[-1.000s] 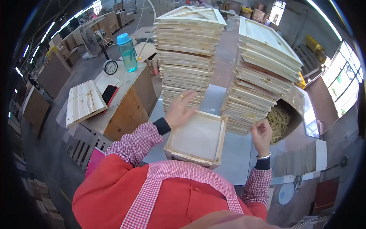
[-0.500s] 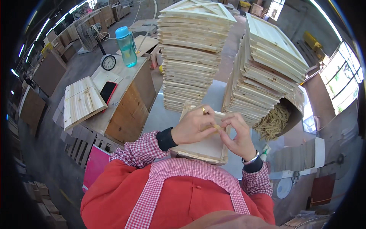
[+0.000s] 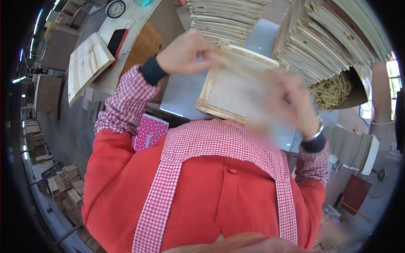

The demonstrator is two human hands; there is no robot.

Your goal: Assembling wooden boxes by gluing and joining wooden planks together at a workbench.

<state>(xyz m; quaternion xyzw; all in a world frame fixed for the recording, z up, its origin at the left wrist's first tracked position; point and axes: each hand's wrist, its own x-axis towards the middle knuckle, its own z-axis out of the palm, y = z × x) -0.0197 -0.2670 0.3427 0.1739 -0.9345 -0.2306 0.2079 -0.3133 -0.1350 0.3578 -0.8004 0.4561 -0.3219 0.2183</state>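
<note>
A shallow wooden frame box (image 3: 204,93) with a pale flat panel inside lies in front of me, tilted on a grey work surface. Over its far part a tan elastic-looking band (image 3: 240,67) runs between my hands, blurred by motion. My left hand (image 3: 187,52) is closed on the band's left end, above the box's far left corner. At the other end, my right hand (image 3: 293,101) is smeared over the box's right side; the band reaches its fingers, whose exact grip is unclear. A pinkish blur beneath the right hand cannot be made out.
Stacked wooden frames (image 3: 223,19) rise behind the box, with another tall stack (image 3: 320,42) at right. Beside that, a bin holds a heap of tan strips (image 3: 331,92). On the left bench lie a wooden panel (image 3: 90,63), a phone (image 3: 117,44) and a round dial (image 3: 115,8).
My hands have moved apart, the left up and leftward, the right outward, and the tan piece pinched between them now spans a long gap. The view has tipped lower.
</note>
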